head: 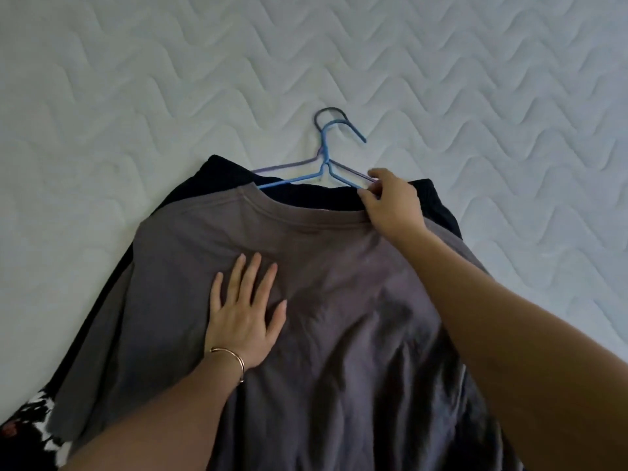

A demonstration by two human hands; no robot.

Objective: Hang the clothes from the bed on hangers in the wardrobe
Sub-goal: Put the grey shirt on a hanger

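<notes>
A grey t-shirt [339, 300] lies spread flat on the bed, collar pointing away from me. Under it lies a black garment [231, 171], showing at the collar and along the left side. Two wire hangers rest at the collar, hooks away from me: a blue hanger [323, 144] on top and a purple hanger [285, 166] beneath it. My right hand [390, 202] pinches the hangers' right arms at the collar's right end. My left hand [244, 311] presses flat on the grey shirt with fingers spread; a thin bangle sits on its wrist.
The white quilted mattress [136, 96] fills the view around the clothes. A black, white and red patterned cloth [30, 423] shows at the bottom left corner.
</notes>
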